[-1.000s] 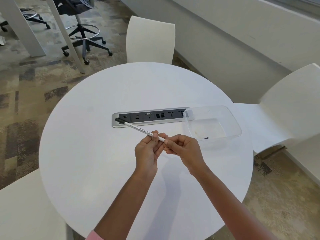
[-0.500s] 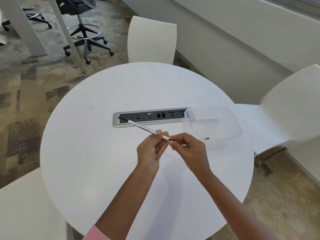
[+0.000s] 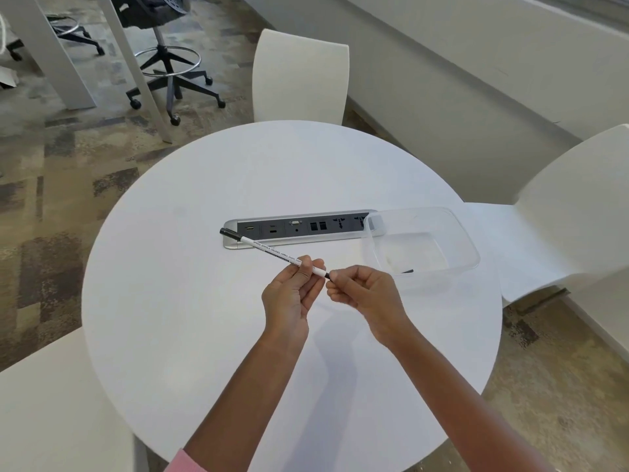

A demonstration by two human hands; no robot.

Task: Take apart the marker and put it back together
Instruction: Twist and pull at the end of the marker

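I am pinching the marker (image 3: 277,252) above the table (image 3: 204,301) in my left hand (image 3: 289,294), my right hand (image 3: 367,294) gripping its near end, so I judge most of the task remains.

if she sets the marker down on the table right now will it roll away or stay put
Likely to roll: the marker looks like a slim round barrel with no clip showing, and the table top is smooth. It looks stiff and probably light, since the left hand holds it out straight by fingertips alone.
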